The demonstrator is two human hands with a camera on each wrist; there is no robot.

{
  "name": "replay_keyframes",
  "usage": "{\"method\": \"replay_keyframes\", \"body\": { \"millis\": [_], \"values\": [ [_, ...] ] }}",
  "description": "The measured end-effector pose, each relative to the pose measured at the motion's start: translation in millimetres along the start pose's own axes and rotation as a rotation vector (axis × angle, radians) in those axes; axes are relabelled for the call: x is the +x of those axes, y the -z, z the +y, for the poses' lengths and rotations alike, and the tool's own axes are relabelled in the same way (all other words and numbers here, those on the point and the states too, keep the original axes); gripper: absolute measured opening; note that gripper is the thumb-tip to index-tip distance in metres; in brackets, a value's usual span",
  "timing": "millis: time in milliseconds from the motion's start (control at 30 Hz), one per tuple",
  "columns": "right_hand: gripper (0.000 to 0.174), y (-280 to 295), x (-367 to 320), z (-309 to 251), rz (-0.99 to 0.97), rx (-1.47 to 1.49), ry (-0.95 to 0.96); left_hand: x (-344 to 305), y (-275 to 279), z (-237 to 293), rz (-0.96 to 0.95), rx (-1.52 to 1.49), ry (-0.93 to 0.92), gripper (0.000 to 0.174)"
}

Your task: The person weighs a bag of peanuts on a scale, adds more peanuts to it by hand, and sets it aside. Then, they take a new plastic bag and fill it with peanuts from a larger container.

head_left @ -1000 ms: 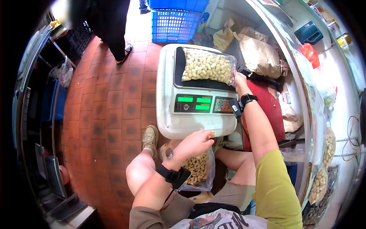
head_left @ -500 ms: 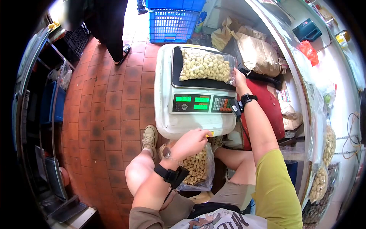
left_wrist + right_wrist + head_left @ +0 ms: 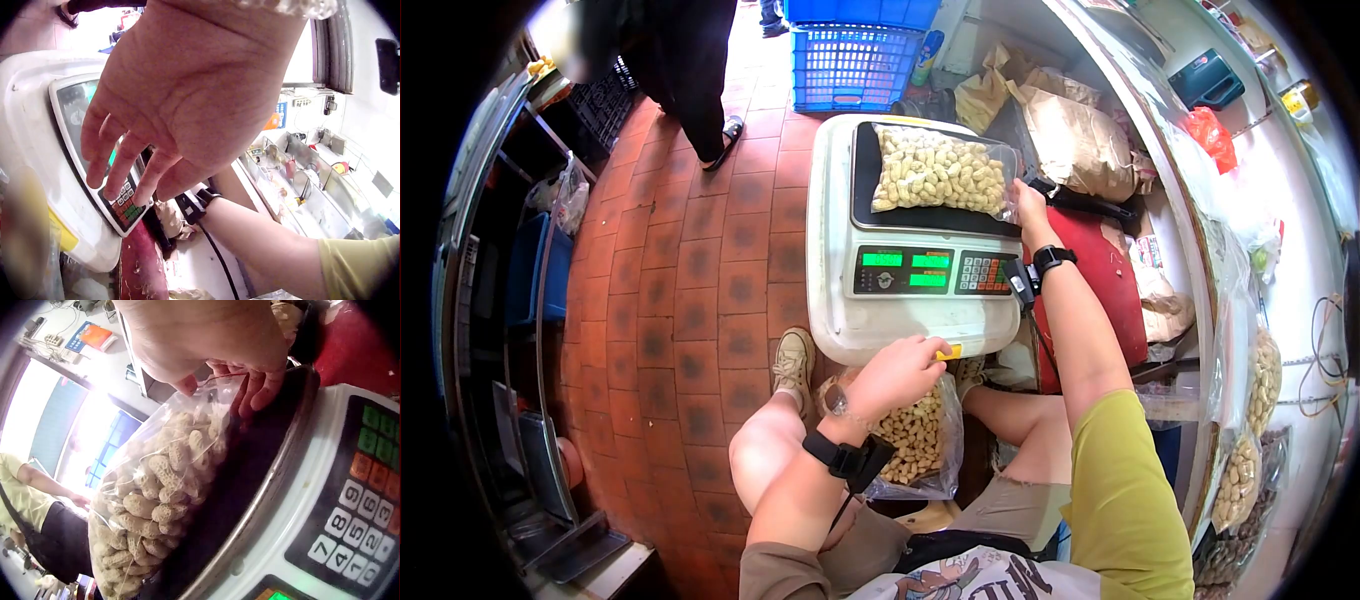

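We've a clear plastic bag point(image 3: 945, 172), plump with pale, ridged peanuts point(image 3: 150, 509), lying on the black plate point(image 3: 866, 190) of a white scale point(image 3: 890, 320). We see the right hand point(image 3: 1030, 210) pinching the bag's loose end; the left hand point(image 3: 900, 375), fingers relaxed, holds nothing. Since a second ago, the bag stays put, while more yellow tab point(image 3: 949, 352) shows.

Yellow-green right sleeve point(image 3: 1115, 490); brown left sleeve point(image 3: 785, 575); black wrist straps point(image 3: 830, 453); printed white shirtfront point(image 3: 990, 578), lettering unclear.
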State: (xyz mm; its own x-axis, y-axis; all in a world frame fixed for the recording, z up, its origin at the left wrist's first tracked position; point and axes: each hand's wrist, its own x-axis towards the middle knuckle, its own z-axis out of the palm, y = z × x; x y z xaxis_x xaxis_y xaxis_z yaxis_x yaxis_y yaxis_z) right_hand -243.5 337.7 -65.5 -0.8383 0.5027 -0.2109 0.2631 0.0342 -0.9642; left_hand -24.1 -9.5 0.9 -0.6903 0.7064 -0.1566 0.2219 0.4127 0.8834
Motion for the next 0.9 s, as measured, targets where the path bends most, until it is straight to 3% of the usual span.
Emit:
{"method": "replay_keyframes", "body": {
  "millis": [333,400,433,500,900],
  "values": [
    [0.047,10,2,-5,0.009,-0.012,-0.027,0,1,0,-0.017,0.014,0.029,0.031],
    [0.044,10,13,1,0.23,-0.031,0.066,1,0,-1,-0.019,0.018,0.034,0.032],
    [0.044,11,13,2,0.23,-0.031,0.067,1,0,-1,-0.018,0.019,0.034,0.032],
    [0.049,12,11,0,0.496,-0.125,0.325,0,-1,-2,-0.008,0.024,0.026,0.032],
    [0.052,19,-3,-6,0.354,-0.065,0.194,-2,2,2,-0.009,0.037,0.056,0.035]
  ]
}}
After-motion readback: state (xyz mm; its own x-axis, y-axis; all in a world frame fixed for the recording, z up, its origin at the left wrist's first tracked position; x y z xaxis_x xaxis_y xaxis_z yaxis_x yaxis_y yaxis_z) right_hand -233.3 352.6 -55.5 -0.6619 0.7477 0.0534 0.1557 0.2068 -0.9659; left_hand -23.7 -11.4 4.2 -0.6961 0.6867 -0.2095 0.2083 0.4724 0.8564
